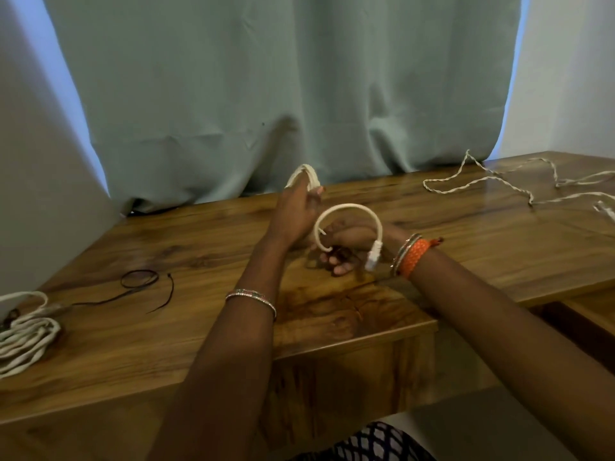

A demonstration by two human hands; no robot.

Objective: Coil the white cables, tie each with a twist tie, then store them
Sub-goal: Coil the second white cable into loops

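Both forearms are being extended over the worktop (166, 371). White cable (349, 211) is being coiled above it, fingers of left hand (296, 211) and right hand (346, 241) clamped on it; loops should be kept even.

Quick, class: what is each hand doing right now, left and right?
Left hand: holds the coiled white cable.
Right hand: fingers curled round the cable's loose end loop, plug dangling.
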